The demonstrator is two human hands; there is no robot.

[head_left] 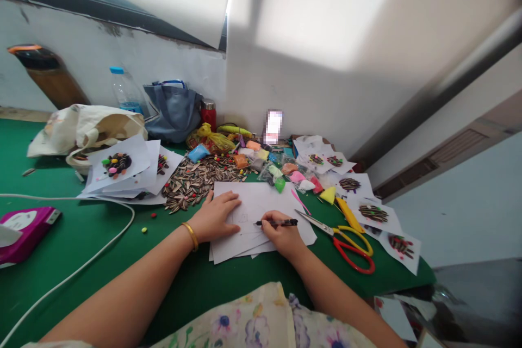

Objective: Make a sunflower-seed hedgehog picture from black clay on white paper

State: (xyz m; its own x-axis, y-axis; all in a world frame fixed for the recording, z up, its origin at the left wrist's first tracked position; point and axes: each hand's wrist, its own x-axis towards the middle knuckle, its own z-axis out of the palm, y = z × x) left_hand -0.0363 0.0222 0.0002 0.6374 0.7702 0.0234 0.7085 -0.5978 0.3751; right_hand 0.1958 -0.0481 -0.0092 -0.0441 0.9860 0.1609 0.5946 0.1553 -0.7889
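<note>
White paper sheets lie stacked on the green table in front of me, with faint dark pen lines on the top one. My left hand rests flat on the left side of the top sheet, fingers spread. In my right hand is a black pen, its tip pointing left at the paper near the drawn lines. Just right of the sheets lie scissors with red and yellow handles, blades partly apart. Behind the paper spreads a heap of striped sunflower seeds.
Packets of coloured clay sit behind the paper. Seed-decorated sheets lie left and right. A blue bag, water bottle and propped phone stand at the back. A white cable crosses the left side.
</note>
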